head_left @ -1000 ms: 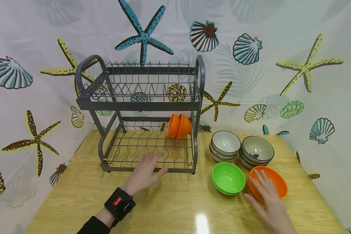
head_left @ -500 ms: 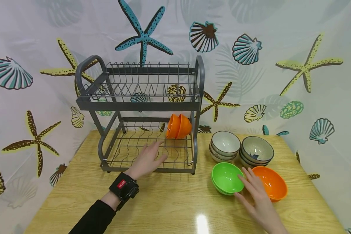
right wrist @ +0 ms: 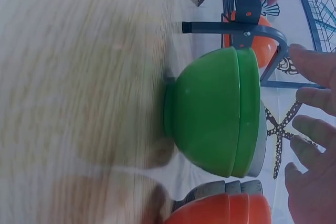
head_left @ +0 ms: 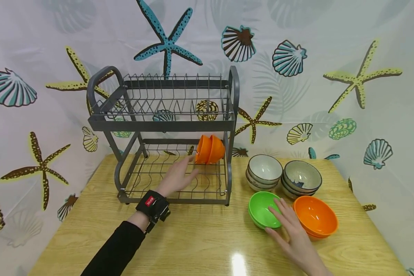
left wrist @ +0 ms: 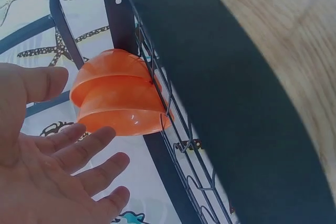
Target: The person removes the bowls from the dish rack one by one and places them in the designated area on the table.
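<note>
Two orange bowls (head_left: 209, 150) stand on edge, nested, at the right of the dish rack's lower tier. My left hand (head_left: 175, 177) reaches over that tier, fingers extended toward them; the left wrist view shows a gap between the hand (left wrist: 63, 166) and the orange bowls (left wrist: 121, 95). My right hand (head_left: 291, 234) hovers over the near right edge of the stacked green bowls (head_left: 263, 211), fingers spread. In the right wrist view the hand (right wrist: 315, 135) is apart from the green bowls (right wrist: 215, 114). Neither hand holds anything.
The two-tier dark metal rack (head_left: 162, 125) stands at the table's back left. Stacked white bowls (head_left: 265, 168), grey-rimmed bowls (head_left: 303, 177) and orange bowls (head_left: 315, 216) sit around the green ones. A patterned cloth (head_left: 296, 138) hangs behind the wooden table (head_left: 193, 241).
My left hand has moved forward and slightly right, deeper over the lower tier toward the orange bowls there. My right hand has shifted left from the orange stack to the green bowls.
</note>
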Available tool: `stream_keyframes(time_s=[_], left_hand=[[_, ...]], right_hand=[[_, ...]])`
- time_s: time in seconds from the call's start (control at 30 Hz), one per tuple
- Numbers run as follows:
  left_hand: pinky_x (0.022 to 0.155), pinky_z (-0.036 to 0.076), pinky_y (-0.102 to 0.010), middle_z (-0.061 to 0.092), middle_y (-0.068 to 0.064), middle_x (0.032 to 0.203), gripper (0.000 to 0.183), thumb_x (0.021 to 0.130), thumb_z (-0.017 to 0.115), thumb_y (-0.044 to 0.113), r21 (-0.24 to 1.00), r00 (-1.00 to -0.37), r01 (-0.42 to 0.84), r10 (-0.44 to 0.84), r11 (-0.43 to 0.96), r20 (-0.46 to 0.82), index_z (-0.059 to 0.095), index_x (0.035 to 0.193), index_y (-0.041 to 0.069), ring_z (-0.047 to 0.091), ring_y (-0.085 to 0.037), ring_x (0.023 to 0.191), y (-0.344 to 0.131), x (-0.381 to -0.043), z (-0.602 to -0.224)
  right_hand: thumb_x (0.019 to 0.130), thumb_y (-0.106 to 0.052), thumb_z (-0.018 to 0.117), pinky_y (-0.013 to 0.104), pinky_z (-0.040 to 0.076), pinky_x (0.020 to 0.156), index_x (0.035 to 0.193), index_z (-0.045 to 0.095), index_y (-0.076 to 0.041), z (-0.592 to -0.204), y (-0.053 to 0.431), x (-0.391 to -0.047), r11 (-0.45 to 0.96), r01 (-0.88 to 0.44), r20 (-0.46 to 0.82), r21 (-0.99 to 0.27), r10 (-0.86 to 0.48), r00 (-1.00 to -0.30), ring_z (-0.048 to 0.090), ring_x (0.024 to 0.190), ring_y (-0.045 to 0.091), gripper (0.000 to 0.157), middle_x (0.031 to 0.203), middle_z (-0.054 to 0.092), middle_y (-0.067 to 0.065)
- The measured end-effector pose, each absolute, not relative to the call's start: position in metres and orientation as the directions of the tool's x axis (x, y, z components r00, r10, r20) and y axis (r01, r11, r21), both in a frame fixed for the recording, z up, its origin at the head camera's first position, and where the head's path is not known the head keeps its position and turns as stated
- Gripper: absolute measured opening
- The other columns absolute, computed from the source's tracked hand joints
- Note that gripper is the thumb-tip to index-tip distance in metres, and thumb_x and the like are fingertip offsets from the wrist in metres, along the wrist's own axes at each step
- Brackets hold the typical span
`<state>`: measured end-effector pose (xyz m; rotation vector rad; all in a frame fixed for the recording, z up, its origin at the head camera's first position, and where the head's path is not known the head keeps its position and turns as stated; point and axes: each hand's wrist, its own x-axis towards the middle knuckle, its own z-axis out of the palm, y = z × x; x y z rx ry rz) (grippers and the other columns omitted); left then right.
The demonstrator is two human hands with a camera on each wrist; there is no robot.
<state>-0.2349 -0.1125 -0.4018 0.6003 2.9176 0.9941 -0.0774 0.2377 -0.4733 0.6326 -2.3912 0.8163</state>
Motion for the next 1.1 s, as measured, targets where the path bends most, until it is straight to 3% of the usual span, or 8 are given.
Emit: stream_keyframes(time_s=[0.43, 0.67, 0.83, 1.1], left_hand=[[0.115, 0.041, -0.059, 0.046, -0.021, 0.154, 0.059, 0.104, 0.055, 0.028, 0.699, -0.954, 0.25, 0.296, 0.67, 0.057, 0.035, 0.154, 0.003, 0.045, -0.041, 0.141, -0.099, -0.255, -0.402], [0.115, 0.041, -0.058, 0.046, -0.025, 0.152, 0.057, 0.103, 0.054, 0.022, 0.797, -0.958, 0.187, 0.287, 0.574, 0.018, 0.036, 0.152, -0.002, 0.044, -0.044, 0.141, -0.095, -0.264, -0.401], [0.118, 0.041, -0.053, 0.045, -0.026, 0.152, 0.056, 0.104, 0.053, 0.022, 0.864, -0.96, 0.109, 0.277, 0.492, -0.036, 0.037, 0.15, -0.006, 0.044, -0.042, 0.142, -0.094, -0.272, -0.403], [0.111, 0.047, -0.051, 0.056, -0.022, 0.143, 0.045, 0.105, 0.053, 0.023, 0.865, -0.967, 0.069, 0.245, 0.498, -0.064, 0.051, 0.143, -0.002, 0.053, -0.037, 0.134, -0.087, -0.279, -0.405]], right_hand=[[0.075, -0.002, 0.082, 0.012, 0.009, 0.126, 0.137, 0.059, 0.002, -0.472, 0.225, -0.081, 0.682, -0.61, 0.635, -0.402, -0.273, -0.723, 0.017, 0.157, 0.006, 0.067, 0.159, 0.042, 0.014], [0.075, 0.0, 0.082, 0.014, 0.007, 0.127, 0.137, 0.058, 0.002, -0.472, 0.225, -0.083, 0.681, -0.613, 0.636, -0.401, -0.275, -0.721, 0.018, 0.156, 0.005, 0.067, 0.152, 0.047, 0.026], [0.076, -0.001, 0.083, 0.013, 0.007, 0.127, 0.138, 0.058, 0.0, -0.473, 0.226, -0.084, 0.69, -0.6, 0.618, -0.406, -0.276, -0.736, 0.017, 0.156, 0.004, 0.067, 0.155, 0.046, 0.021], [0.075, -0.001, 0.083, 0.008, 0.011, 0.123, 0.137, 0.059, 0.0, -0.473, 0.226, -0.083, 0.69, -0.594, 0.621, -0.414, -0.263, -0.738, 0.018, 0.155, 0.002, 0.065, 0.155, 0.046, 0.019]])
